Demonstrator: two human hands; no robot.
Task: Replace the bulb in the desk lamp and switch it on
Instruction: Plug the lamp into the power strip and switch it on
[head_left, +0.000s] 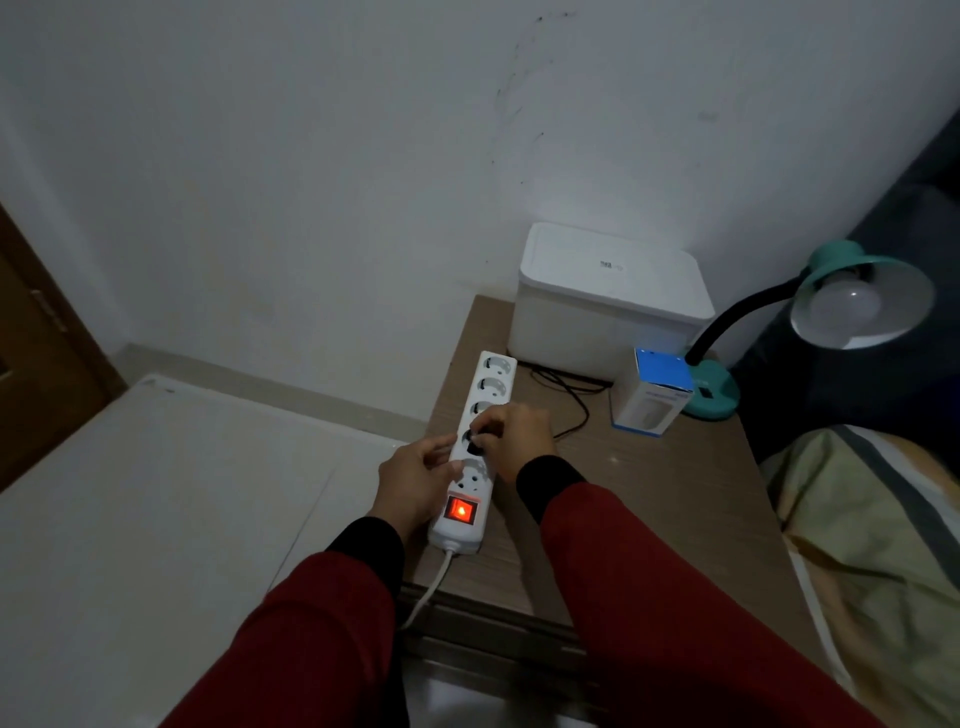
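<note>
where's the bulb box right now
In the head view, the bulb box stands upright at the table's far right, between the white container and the teal lamp base.

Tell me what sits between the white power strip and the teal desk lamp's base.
In the head view, a small white-and-blue cardboard box stands just before the lamp base; a black cable crosses the wooden tabletop from the power strip.

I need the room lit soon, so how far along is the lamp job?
Done, it seems: a white round bulb sits in the teal desk lamp, and the white power strip shows its red switch glowing. In hand: the right hand holds a black plug at a socket while the left hand steadies the strip. Left: the bulb is unlit, so the lamp must be switched on.
</note>
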